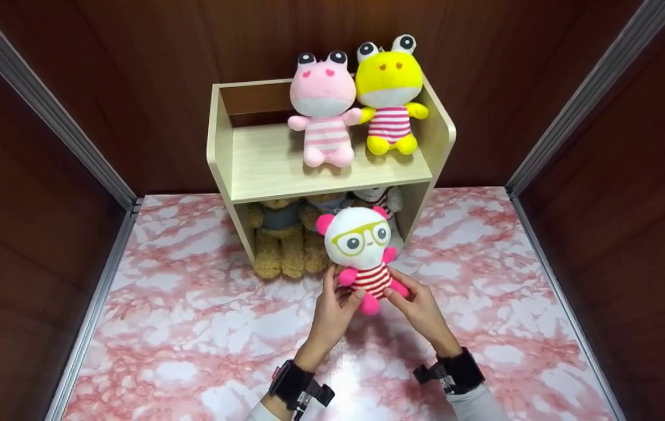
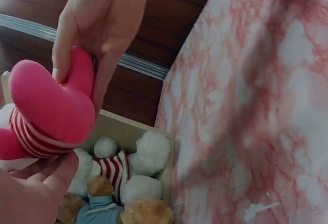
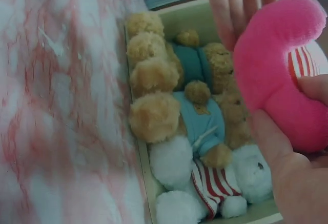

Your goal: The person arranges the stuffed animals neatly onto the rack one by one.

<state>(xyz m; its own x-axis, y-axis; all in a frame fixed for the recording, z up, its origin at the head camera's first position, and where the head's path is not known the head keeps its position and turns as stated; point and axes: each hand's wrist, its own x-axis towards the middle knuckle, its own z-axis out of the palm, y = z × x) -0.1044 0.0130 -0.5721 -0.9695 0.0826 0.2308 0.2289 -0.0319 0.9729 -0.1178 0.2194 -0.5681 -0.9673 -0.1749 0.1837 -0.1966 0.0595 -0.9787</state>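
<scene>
A plush panda (image 1: 372, 280) with a white head, yellow glasses, pink limbs and a red-striped shirt is held up in front of the shelf's lower compartment. My left hand (image 1: 333, 313) grips its lower body on the left, thumb near one leg. On the other side my right hand (image 1: 420, 304) pinches the other leg, thumb in front. Both wrist views show the pink underside of the panda (image 2: 56, 103) from below. The panda's head partly hides the plush toys behind it in the head view.
A pale wooden shelf (image 1: 268, 161) carries a pink plush frog (image 1: 323, 96) and a yellow plush frog (image 1: 390, 79) on top. Below sit brown teddy bears (image 3: 154, 116) and a white plush toy (image 3: 177, 162) in stripes. Dark wood walls surround the marbled floor (image 1: 192, 327).
</scene>
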